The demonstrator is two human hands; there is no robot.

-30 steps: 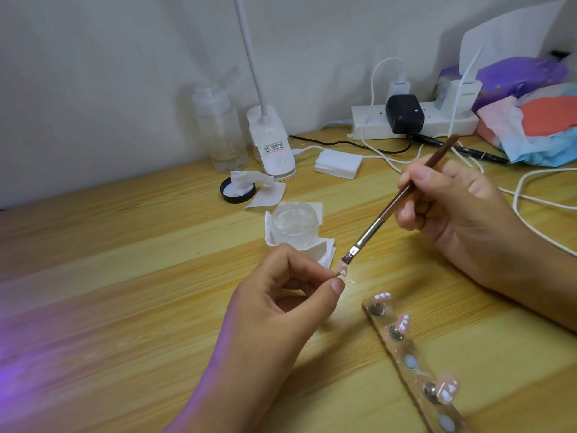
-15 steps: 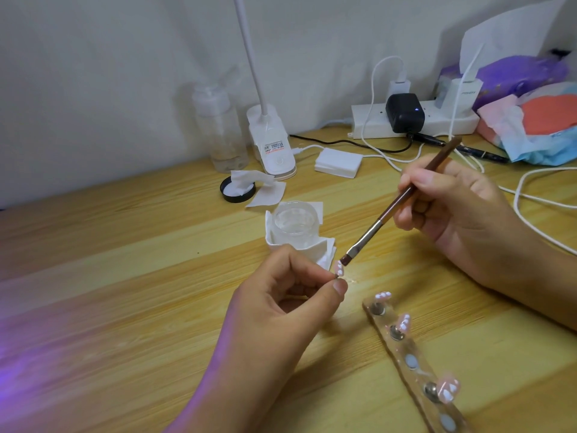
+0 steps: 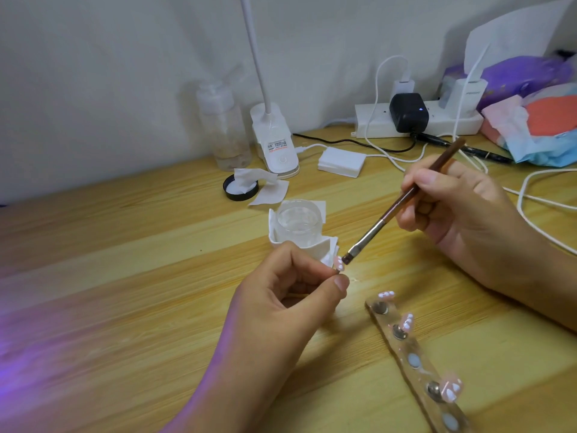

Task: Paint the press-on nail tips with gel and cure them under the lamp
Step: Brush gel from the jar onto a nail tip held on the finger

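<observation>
My left hand (image 3: 290,292) pinches a small pink nail tip (image 3: 339,264) between thumb and fingers, low in the middle of the view. My right hand (image 3: 452,210) grips a brown-handled gel brush (image 3: 402,203) like a pen; its bristle end touches the nail tip. A clear holder strip (image 3: 415,364) lies on the wooden table at the lower right and carries three more pink tips with white marks. Behind the left hand a clear gel jar (image 3: 298,223) stands on white tissue. The white gooseneck lamp (image 3: 274,142) stands at the back.
A clear plastic bottle (image 3: 223,129) and a black lid (image 3: 240,189) with a wipe sit left of the lamp. A power strip (image 3: 418,120) with chargers, white cables (image 3: 537,195), a white box (image 3: 342,162), a black pen and tissue packs crowd the back right. Purple light tints the left edge.
The brush tip has slid down a little onto the nail tip, and my right hand has shifted slightly. The left hand has stayed almost still.
</observation>
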